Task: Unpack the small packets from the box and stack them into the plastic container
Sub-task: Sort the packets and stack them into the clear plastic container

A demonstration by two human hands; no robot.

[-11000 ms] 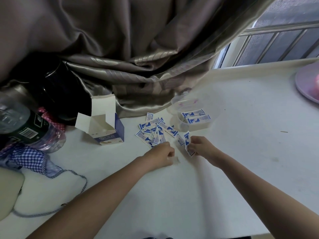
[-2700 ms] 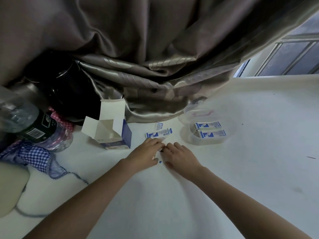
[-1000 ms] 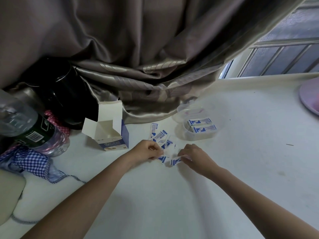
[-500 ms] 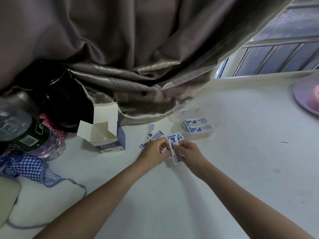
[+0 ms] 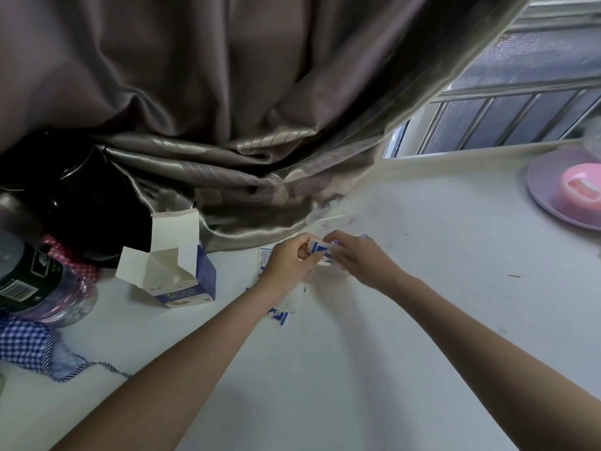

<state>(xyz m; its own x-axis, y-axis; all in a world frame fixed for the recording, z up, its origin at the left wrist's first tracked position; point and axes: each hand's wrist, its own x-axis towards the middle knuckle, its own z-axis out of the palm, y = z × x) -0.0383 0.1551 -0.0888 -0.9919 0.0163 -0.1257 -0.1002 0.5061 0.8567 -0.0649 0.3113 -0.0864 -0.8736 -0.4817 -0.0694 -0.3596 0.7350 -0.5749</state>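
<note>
The gathered packets (image 5: 320, 252), lifted off the worktop (image 5: 374, 336) half a second ago, are now pinched between both hands – left hand (image 5: 289, 263), right hand (image 5: 353, 255) – over the plastic container (image 5: 328, 219), so placement appears imminent – strays (image 5: 278, 315) remain nearer.

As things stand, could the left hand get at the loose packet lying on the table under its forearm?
Probably yes, but not straight away. The left hand and right hand together pinch a small stack of packets. The loose packet lies uncovered on the table, near the wrist; freeing the fingers comes first.
</note>
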